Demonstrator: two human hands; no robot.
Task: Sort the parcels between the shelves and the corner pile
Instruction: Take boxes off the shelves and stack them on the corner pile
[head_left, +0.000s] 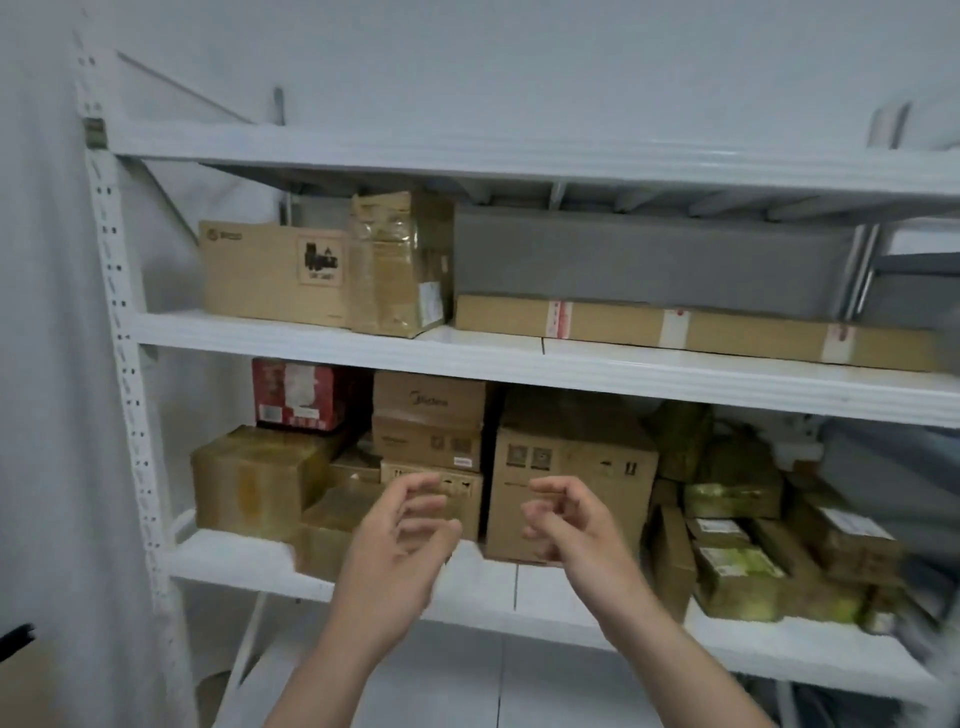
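Note:
White metal shelves (519, 364) fill the view, loaded with cardboard parcels. The upper shelf holds a printed brown box (270, 270), a taped upright parcel (400, 265) and a long flat carton (701, 332). The lower shelf carries a red box (298, 395), a stack of brown boxes (428, 426), a large carton (571, 488) and several small taped parcels (737, 566) at the right. My left hand (400, 540) and my right hand (571, 525) hover in front of the lower shelf, palms facing each other, fingers loosely curled, holding nothing. Both are blurred.
A grey panel (649, 254) stands behind the long carton. The perforated shelf upright (124, 364) runs down the left beside a white wall. A brown carton corner (26, 691) shows at the bottom left. Tiled floor lies under the lowest shelf.

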